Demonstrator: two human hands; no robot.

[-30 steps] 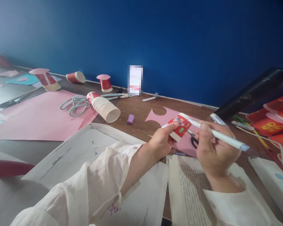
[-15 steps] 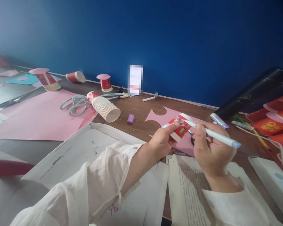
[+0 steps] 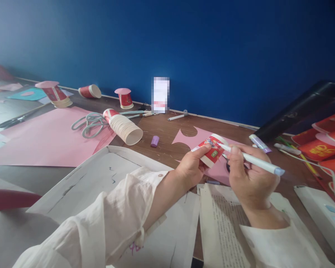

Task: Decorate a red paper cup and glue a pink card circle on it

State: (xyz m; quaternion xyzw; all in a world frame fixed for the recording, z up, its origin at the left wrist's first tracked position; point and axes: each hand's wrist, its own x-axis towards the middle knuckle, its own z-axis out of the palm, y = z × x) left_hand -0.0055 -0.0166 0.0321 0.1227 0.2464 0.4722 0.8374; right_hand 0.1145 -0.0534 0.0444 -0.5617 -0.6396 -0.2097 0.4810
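Note:
My left hand [image 3: 192, 167] is closed around a red and white paper cup [image 3: 212, 149], tilted, with its printed side facing up. In my right hand [image 3: 252, 178] is a white marker [image 3: 261, 162], pinched between thumb and fingers; its tip touches or nearly touches the cup's red side. Under the cup lies a pink paper sheet [image 3: 188, 140] with round cutouts. The dark handle of what looks like scissors [image 3: 227, 164] is partly hidden behind my right hand.
A stack of paper cups [image 3: 125, 128] lies left of a purple cap [image 3: 155, 141]. Pink-topped cups [image 3: 125, 98] stand near the wall. A white box lid [image 3: 100, 178], printed pages [image 3: 220, 227], a glue stick [image 3: 259, 143] and a power strip [image 3: 321, 208] surround my arms.
The cup has turned very slightly in my left hand. The marker stays at its side, and both hands are almost where they were.

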